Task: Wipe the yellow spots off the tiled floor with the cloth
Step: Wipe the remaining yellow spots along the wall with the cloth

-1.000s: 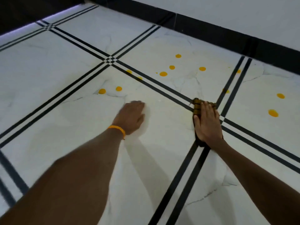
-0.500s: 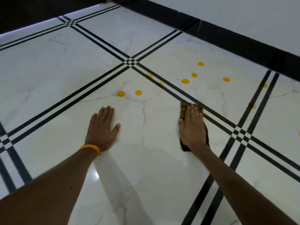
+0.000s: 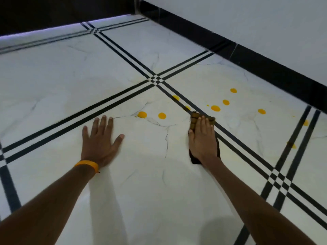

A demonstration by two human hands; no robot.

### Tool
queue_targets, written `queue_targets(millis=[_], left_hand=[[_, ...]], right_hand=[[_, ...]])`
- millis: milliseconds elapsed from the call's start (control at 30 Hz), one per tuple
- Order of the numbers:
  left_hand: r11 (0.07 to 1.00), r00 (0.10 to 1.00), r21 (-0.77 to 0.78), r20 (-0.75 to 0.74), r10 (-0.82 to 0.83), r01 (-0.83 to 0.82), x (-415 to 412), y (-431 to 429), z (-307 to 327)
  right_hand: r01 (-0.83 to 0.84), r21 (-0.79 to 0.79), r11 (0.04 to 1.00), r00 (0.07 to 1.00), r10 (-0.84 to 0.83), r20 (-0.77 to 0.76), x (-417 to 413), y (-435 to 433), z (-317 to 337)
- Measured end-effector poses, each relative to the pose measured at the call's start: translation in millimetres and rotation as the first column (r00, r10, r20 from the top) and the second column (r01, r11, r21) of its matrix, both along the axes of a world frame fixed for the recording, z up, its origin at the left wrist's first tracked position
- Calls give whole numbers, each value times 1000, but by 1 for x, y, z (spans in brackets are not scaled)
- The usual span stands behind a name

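Note:
My right hand [image 3: 202, 138] lies flat on a dark brown cloth [image 3: 194, 119], pressing it onto the white tiled floor [image 3: 141, 183] beside a black double stripe. My left hand [image 3: 100, 138], with an orange wristband [image 3: 87, 164], rests palm down on the bare tile, fingers spread. Two yellow spots [image 3: 142, 114] [image 3: 162, 115] sit just beyond the hands, between them. Several more yellow spots [image 3: 215, 108] lie further off to the right of the stripe, and fainter ones [image 3: 292, 145] sit on the stripes at far right.
Black double stripes [image 3: 155, 80] cross the floor in a grid. A black skirting board [image 3: 265, 68] under a white wall runs along the right. A dark wall with a lit strip at its foot [image 3: 53, 29] closes the far side.
The view has shifted so both hands sit further left on the tile. My right hand slid the cloth left across the stripe, nearer the two spots; my left hand spread flat.

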State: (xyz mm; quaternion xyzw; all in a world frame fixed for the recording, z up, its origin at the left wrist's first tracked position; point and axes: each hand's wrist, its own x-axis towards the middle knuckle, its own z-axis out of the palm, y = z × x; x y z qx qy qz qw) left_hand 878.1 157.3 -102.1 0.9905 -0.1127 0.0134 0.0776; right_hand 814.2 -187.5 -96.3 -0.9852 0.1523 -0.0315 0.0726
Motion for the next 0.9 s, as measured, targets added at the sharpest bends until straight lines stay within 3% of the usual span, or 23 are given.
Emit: queue_targets(millis=[133, 300, 467, 667, 767, 833, 900], left_hand=[[1000, 1000, 17, 31, -4, 3, -1, -1, -2], [1000, 1000, 25, 10, -16, 16, -2, -3, 1], [1000, 1000, 28, 26, -13, 13, -1, -2, -1], [999, 1000, 32, 17, -7, 6, -2, -2, 1], [1000, 1000, 30, 11, -1, 0, -1, -2, 1], [1000, 1000, 30, 9, 0, 0, -2, -2, 1], [1000, 1000, 31, 8, 1, -1, -1, -1, 0]], right_hand=[[-147, 7, 989, 989, 147, -20, 13, -12, 1], [-3, -26, 1000, 999, 2, -39, 98, -3, 4], [-251, -23, 968, 965, 249, -80, 163, -3, 7], [78, -4, 997, 995, -78, -64, 193, 40, 6], [-150, -5, 989, 988, 149, -34, 158, 77, 3], [-387, 22, 922, 921, 387, -33, 118, 74, 2], [-501, 65, 863, 861, 505, -61, 101, 53, 5]])
